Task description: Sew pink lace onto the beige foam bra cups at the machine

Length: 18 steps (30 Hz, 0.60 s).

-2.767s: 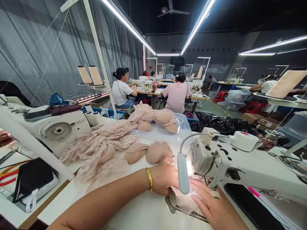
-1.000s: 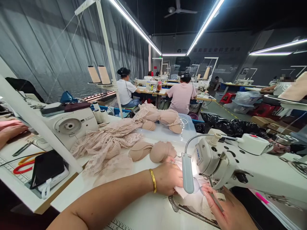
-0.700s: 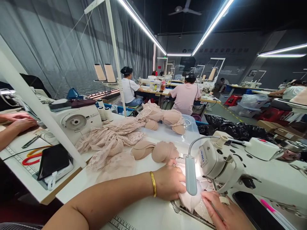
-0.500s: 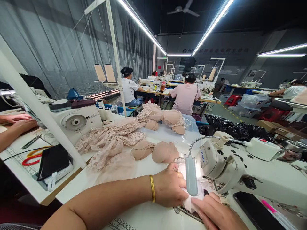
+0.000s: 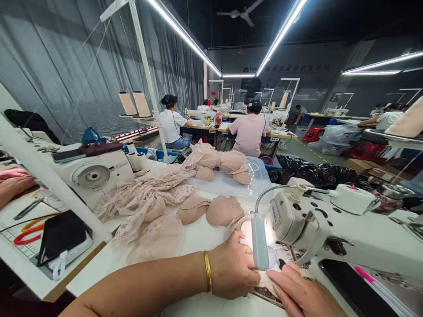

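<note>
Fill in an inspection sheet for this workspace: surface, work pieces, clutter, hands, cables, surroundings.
Surface: white table, bearing the sewing machine and textiles.
Work pieces: pale fabric, brightly lit, partly hidden by the lamp; beige cups and a lace heap beyond the left hand.
Clutter: dark phone and pink-tipped pen on the machine's near side.
Hands: left hand on the fabric, some fingertips hidden; right hand at its near part, fingers extended; grip unclear for both.
Cables: white cable on the neighbouring table; nothing seen between the hands.
Surroundings: co-worker in pink and co-worker in white seated ahead; black bags beyond the machine.
</note>
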Available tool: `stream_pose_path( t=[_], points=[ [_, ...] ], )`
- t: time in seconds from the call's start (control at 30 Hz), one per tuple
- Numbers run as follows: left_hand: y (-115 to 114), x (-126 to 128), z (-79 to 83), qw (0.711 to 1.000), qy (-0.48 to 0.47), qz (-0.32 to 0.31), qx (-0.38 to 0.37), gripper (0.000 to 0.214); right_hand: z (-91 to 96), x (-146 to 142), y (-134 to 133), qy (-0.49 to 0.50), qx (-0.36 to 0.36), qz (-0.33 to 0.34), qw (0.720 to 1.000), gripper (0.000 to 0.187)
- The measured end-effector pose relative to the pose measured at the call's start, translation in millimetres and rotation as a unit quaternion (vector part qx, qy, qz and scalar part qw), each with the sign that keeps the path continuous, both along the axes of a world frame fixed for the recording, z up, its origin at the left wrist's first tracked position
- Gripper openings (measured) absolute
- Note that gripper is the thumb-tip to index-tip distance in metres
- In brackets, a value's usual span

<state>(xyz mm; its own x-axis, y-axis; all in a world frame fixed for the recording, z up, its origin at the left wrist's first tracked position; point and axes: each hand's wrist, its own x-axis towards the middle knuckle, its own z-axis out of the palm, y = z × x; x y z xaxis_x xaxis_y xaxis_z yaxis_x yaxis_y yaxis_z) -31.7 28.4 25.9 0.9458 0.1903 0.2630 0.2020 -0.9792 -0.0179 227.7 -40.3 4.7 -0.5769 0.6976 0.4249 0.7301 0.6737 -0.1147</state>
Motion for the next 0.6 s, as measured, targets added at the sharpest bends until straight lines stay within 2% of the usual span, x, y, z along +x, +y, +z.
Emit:
stream_pose_path(
  t=[0.13, 0.33, 0.6],
  points=[
    [-0.1, 1.6, -3.2, 1.0, -0.011, 0.003, 0.01, 0.016, -4.9, -0.8, 1.0, -0.002, -0.004, 0.011, 1.0, 0.027],
    [8.2, 8.5, -5.5, 0.999, -0.006, 0.03, 0.035, 0.019, -16.3, -1.3, 4.0, 0.003, 0.014, -0.034, 0.999, 0.028],
    [31.2, 16.0, -0.2, 0.998, 0.01, 0.062, 0.018, 0.017, -36.6, 2.9, 8.4, -0.016, 0.01, -0.092, 0.996, 0.033]
  ],
)
